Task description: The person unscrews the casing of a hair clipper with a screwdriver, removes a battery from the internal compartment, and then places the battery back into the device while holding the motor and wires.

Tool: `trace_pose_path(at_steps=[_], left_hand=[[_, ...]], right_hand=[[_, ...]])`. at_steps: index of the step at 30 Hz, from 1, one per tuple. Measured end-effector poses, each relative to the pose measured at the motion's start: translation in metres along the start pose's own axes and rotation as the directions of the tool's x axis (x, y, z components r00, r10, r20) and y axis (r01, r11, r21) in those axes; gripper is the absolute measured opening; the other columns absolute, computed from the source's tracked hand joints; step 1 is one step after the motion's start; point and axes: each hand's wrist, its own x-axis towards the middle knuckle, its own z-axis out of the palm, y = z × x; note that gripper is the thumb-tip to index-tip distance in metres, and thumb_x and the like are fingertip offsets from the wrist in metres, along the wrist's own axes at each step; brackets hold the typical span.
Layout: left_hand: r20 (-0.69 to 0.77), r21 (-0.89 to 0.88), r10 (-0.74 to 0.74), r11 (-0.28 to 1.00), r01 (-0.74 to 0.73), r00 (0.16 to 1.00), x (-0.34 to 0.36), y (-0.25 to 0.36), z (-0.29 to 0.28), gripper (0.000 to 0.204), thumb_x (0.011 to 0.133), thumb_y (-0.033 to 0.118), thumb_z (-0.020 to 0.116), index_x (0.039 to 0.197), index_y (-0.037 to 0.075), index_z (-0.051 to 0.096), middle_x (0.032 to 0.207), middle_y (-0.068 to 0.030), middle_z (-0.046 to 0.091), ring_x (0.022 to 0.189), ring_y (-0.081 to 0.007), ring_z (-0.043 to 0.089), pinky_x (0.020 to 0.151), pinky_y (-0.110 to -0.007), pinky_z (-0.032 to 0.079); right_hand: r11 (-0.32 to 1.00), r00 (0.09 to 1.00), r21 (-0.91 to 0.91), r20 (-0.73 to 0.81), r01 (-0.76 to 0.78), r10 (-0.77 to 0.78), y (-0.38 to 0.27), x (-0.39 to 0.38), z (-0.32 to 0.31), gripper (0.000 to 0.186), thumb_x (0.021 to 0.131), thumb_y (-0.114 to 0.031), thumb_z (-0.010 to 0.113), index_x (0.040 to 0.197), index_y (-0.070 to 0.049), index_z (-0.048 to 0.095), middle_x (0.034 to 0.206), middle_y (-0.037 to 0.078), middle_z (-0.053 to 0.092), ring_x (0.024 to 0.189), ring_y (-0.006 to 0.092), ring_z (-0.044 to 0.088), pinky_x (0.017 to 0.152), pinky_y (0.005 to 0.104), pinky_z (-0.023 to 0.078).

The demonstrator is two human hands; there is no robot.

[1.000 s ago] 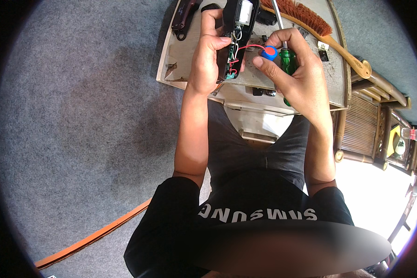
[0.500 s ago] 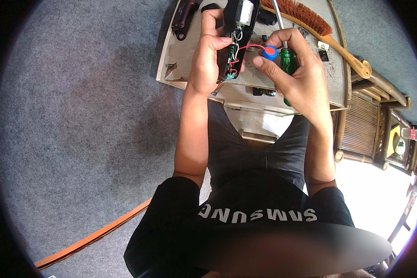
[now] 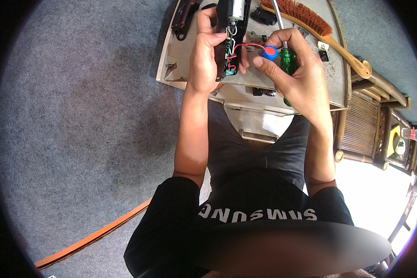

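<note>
My left hand (image 3: 203,62) is closed around an opened black handheld device (image 3: 223,44), its thumb on the near edge and fingertips showing on the far side. Inside the casing are a silver motor (image 3: 237,10), white and red wires and a green circuit board (image 3: 229,59). A red wire (image 3: 250,44) runs from the device to a blue battery (image 3: 269,53) with a reddish end. My right hand (image 3: 301,69) pinches this battery between thumb and forefinger. The same hand also holds a screwdriver (image 3: 287,61) with a green handle, its shaft pointing away from me.
A wooden-handled brush (image 3: 338,46) with reddish bristles lies across the table (image 3: 180,55). On the far left is a dark casing (image 3: 184,17) with a hanging loop. Small black parts (image 3: 264,16) and debris are scattered about. A bamboo chair (image 3: 360,129) stands to the right.
My left hand has tilted the device and shifted it slightly left and away, so more of its fingertips show beneath. My right hand, battery and screwdriver have stayed almost still.
</note>
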Motion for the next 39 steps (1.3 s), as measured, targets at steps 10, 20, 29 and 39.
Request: trace_pose_path(at_steps=[10,20,29,39], left_hand=[[0.031,-0.15,0.026,0.989,-0.021,0.999,0.001,-0.001,-0.005,0.052,0.102,0.032,0.033,0.148,0.008,0.038,0.11,-0.0244,0.065,0.056,-0.0242,0.064,0.042,-0.035,0.052],[-0.013,-0.119,-0.011,0.993,0.009,1.0,0.0,0.0,-0.005,0.053,0.102,0.033,0.033,0.148,0.008,0.04,0.108,-0.0225,0.068,0.054,-0.0231,0.063,0.039,-0.033,0.05],[-0.021,-0.064,-0.006,0.998,0.004,1.0,0.002,0.003,0.001,0.051,0.102,0.032,0.033,0.145,0.008,0.042,0.105,-0.0204,0.069,0.053,-0.021,0.063,0.038,-0.03,0.047],[-0.05,-0.051,-0.004,0.999,0.001,0.999,0.001,0.002,-0.001,0.05,0.103,0.034,0.032,0.144,0.008,0.043,0.103,-0.02,0.069,0.052,-0.0196,0.062,0.038,-0.029,0.046]], right_hand=[[1.0,1.0,0.0,0.003,-0.009,0.009,-0.001,-0.001,0.0,0.032,0.088,-0.019,0.088,0.108,-0.007,0.064,0.087,0.005,0.07,0.072,0.0161,0.065,0.066,0.032,0.051],[1.0,1.0,0.017,0.0,-0.012,0.012,0.003,-0.001,0.002,0.033,0.089,-0.022,0.088,0.107,-0.008,0.064,0.086,0.005,0.069,0.071,0.0159,0.064,0.066,0.0326,0.05],[0.994,0.995,0.044,-0.019,0.101,-0.1,0.007,0.0,0.004,0.034,0.094,-0.018,0.086,0.111,-0.004,0.06,0.079,-0.003,0.064,0.051,0.0012,0.051,0.044,0.0203,0.035],[1.0,1.0,0.008,-0.007,0.008,-0.008,0.002,0.0,0.001,0.033,0.089,-0.022,0.088,0.107,-0.007,0.064,0.087,0.005,0.071,0.073,0.0164,0.066,0.067,0.0326,0.051]])
